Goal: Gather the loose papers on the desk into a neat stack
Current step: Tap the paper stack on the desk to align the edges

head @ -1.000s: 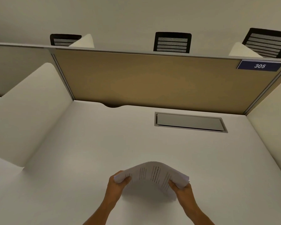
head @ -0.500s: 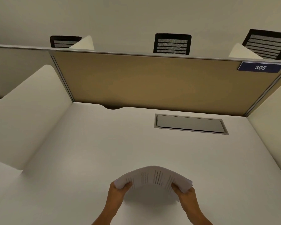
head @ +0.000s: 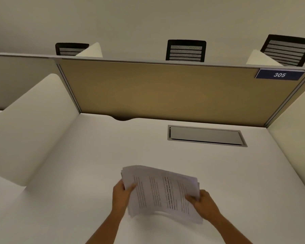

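Two bare hands clamped on one thick sheaf of white printed papers [head: 163,191], held over the near middle of the plain white table [head: 77,173]: left hand [head: 121,194] pinching the sheaf's left edge, thumb on top; right hand [head: 203,202] gripping its right edge, thumb across the print. Sheaf bowed upward, edges roughly level but fanned at the corners. Farther back on the table, a shut grey rectangular metal hatch [head: 206,135] set flush in the surface, contents hidden. Behind, a tan fabric partition [head: 165,92] with a dark blue label reading 305 [head: 279,74]; white curved side dividers [head: 30,124]; three black mesh chair backs [head: 186,50] beyond
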The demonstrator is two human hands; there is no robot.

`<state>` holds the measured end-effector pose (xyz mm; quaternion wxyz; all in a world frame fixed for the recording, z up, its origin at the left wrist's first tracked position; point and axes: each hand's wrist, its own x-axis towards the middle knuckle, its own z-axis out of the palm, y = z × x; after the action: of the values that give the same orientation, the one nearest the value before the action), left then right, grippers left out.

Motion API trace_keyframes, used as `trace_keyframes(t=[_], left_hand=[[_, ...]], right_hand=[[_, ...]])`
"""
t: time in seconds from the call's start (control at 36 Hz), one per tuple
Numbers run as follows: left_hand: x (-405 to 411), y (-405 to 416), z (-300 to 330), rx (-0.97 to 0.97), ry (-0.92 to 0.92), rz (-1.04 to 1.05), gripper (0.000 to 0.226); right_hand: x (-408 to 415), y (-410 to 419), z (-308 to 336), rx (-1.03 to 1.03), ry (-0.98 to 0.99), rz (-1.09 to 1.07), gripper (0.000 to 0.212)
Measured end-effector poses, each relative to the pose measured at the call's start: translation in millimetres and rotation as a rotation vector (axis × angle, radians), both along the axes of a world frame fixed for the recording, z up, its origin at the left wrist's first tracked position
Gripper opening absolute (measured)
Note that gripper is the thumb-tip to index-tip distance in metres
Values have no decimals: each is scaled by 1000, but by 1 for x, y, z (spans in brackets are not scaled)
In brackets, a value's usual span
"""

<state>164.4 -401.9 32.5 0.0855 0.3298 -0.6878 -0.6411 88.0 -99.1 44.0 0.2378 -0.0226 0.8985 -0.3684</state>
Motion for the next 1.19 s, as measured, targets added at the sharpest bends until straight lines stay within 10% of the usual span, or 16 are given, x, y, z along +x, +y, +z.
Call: trace_keyframes(t=[0.17, 0.28, 0.44, 0.64, 1.19], left_hand=[[-40, -17, 35, -291, -135, -224, 135], [-59, -10, 60, -707, 31, -614, 115], [-67, 30, 95, -440, 113, -902, 72], [-54, 51, 97, -217, 226, -611, 16], [-15, 31, 68, 76, 139, -243, 20]], right_hand=[[-40, -7, 62, 151, 89, 263, 9], [-58, -20, 107, 320, 149, 456, 19], [-56, -49, 151, 589, 293, 634, 30], [-50, -60, 157, 622, 385, 631, 29], [-3, 1, 70, -722, -21, -42, 26]])
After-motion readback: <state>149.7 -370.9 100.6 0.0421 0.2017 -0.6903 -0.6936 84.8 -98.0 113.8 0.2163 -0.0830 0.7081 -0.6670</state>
